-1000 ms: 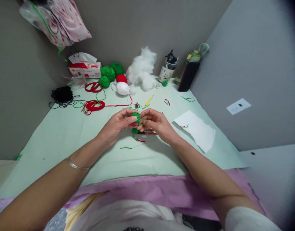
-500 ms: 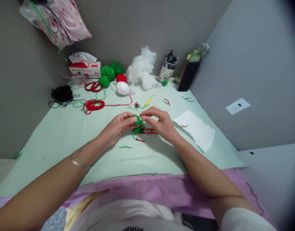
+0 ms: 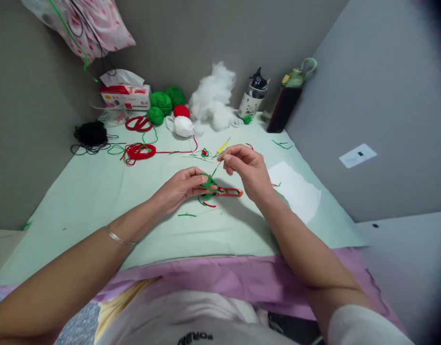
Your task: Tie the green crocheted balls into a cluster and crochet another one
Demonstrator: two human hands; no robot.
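My left hand pinches a small green crocheted piece between thumb and fingers, above the middle of the table. My right hand is raised to the right of it, thumb and forefinger closed on a thin needle that is mostly hidden. A taut green yarn strand runs from these fingertips down to the piece. Under the hands lie red-handled thread snips, partly covered by the left fingers. Cut bits of red yarn and green yarn rest nearby.
Behind the hands are a yellow-handled crochet hook, red yarn coil, red scissors, green yarn balls, white yarn ball and white stuffing. Black yarn lies left; white paper and a bottle stand right.
My right hand has moved up and right, away from the green piece, drawing a green strand taut. The snips' handles are now uncovered. My left hand keeps its hold.
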